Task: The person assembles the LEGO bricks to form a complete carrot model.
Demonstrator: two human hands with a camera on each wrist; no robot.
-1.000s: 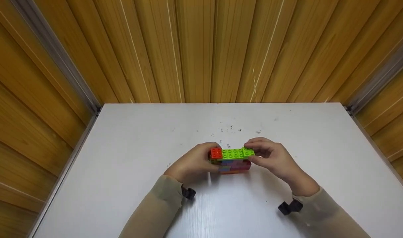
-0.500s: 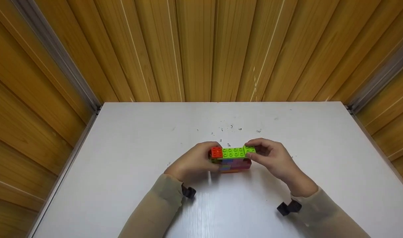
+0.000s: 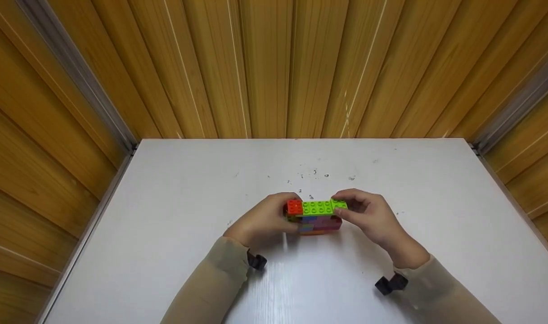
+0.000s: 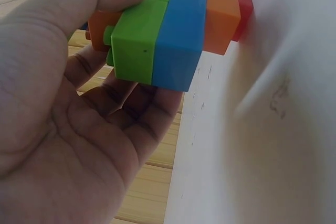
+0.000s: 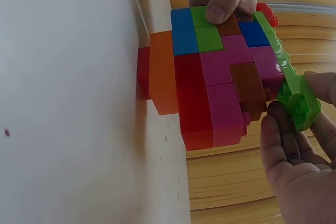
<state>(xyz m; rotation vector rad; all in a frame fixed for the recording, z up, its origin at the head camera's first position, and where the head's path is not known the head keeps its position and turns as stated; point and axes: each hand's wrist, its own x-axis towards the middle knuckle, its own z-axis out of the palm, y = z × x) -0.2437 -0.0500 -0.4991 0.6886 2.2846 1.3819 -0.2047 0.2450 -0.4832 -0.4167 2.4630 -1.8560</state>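
A block build of colourful toy bricks [image 3: 326,223] stands upright at the middle of the white table. My left hand [image 3: 267,219] grips its left end, thumb on a green brick [image 4: 135,38] beside a blue brick [image 4: 181,32]. Along the top run a red brick [image 3: 294,207] and a long lime-green brick [image 3: 316,208]. At the top's right end, my right hand [image 3: 375,215] pinches a short lime-green brick [image 5: 306,109] between thumb and fingers; it overhangs the build's side. Pink, brown and red bricks fill the middle layers, above an orange brick [image 5: 163,72] and a small red brick [image 5: 143,72].
The white table [image 3: 188,189] carries small dark marks behind the hands. Wood-look panels [image 3: 274,67] rise at the back and both sides. A black wrist mount [image 3: 257,262] sits on the left sleeve, another black mount [image 3: 391,284] on the right.
My right thumb has moved up onto the near side of the short lime-green brick, and the right wrist has shifted slightly left. The left hand keeps its grip on the build.
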